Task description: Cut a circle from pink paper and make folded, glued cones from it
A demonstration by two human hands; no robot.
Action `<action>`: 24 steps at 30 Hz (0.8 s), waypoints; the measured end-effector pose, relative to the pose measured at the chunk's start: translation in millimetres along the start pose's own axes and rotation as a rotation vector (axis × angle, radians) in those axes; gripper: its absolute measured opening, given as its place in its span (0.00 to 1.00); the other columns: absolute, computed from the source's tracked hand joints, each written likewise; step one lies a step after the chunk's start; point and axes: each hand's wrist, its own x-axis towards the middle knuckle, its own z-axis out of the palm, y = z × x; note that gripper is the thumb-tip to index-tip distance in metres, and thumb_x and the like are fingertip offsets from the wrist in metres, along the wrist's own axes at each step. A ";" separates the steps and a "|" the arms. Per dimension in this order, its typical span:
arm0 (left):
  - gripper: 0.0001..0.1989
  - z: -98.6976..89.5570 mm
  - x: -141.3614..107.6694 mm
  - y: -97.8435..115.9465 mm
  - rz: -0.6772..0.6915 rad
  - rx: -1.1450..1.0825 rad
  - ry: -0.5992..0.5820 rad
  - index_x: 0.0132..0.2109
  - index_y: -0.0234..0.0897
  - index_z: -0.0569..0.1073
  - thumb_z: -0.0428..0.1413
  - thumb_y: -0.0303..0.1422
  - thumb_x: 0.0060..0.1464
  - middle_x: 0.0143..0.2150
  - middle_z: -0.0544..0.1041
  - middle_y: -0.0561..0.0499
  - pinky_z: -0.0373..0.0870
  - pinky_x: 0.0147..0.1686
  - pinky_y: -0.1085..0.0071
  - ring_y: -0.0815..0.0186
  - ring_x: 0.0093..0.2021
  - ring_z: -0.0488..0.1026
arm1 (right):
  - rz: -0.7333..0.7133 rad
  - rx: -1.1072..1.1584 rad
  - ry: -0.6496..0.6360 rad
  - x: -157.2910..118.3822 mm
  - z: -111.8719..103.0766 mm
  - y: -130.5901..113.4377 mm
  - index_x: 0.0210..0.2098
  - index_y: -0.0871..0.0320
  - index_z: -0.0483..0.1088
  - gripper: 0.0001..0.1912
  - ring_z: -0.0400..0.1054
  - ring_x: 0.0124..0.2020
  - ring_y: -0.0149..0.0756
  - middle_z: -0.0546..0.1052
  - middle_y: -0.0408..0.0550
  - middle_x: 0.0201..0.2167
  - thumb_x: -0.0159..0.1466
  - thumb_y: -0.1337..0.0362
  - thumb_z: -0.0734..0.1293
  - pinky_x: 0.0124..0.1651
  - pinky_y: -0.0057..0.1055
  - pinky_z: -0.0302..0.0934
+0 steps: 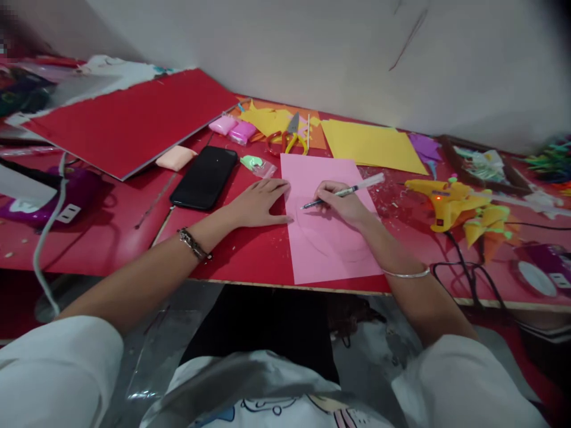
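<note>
A pink sheet of paper [312,255] lies on the red table before me, with a faint curved line drawn on it. My right hand [341,205] rests on the sheet, its fingers closed round a pen [350,190] whose tip touches or nearly touches the paper. My left hand [263,204] lies flat with fingers stretched, the fingertips at the sheet's left edge. A black phone [204,178] is just left of that hand, and a small green packet [252,161] sits beyond it.
Scissors [289,137] lie on paper scraps behind the sheet, near yellow paper [372,145]. A yellow glue gun [446,202], its red light lit, stands at right with a black cable [473,270]. A red board [134,119] leans at left. Pink packets [241,132] lie near it.
</note>
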 end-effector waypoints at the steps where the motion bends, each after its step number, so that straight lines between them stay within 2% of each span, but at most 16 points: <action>1: 0.40 -0.6 1.0 -1.0 0.001 -0.008 -0.001 0.62 0.32 0.51 0.44 0.55 0.50 0.62 0.53 0.40 0.48 0.57 0.55 0.51 0.62 0.48 | 0.004 0.001 -0.011 -0.1 -1.1 -0.6 0.25 0.60 0.66 0.10 0.62 0.18 0.23 0.70 0.40 0.19 0.58 0.59 0.64 0.21 0.21 0.56; 10: 0.40 0.8 1.5 -1.6 -0.030 0.006 0.009 0.62 0.31 0.50 0.45 0.53 0.51 0.63 0.52 0.41 0.47 0.58 0.57 0.53 0.62 0.48 | 0.019 -0.039 -0.070 -2.1 -2.8 -5.7 0.27 0.61 0.68 0.09 0.62 0.20 0.23 0.70 0.42 0.21 0.60 0.62 0.63 0.22 0.20 0.57; 21: 0.41 1.0 -1.4 1.0 -0.050 0.018 0.013 0.63 0.32 0.48 0.44 0.55 0.51 0.63 0.51 0.41 0.46 0.59 0.57 0.53 0.63 0.47 | 0.021 -0.022 0.104 -2.2 6.2 -3.1 0.23 0.60 0.63 0.14 0.61 0.17 0.22 0.68 0.40 0.17 0.60 0.58 0.63 0.18 0.19 0.55; 24: 0.42 2.1 -2.1 0.8 -0.053 0.026 0.017 0.63 0.32 0.48 0.43 0.56 0.51 0.64 0.51 0.41 0.46 0.59 0.58 0.53 0.63 0.46 | 0.050 -0.021 0.094 -1.3 7.8 -3.3 0.22 0.60 0.63 0.15 0.61 0.16 0.22 0.69 0.40 0.16 0.59 0.57 0.64 0.19 0.19 0.56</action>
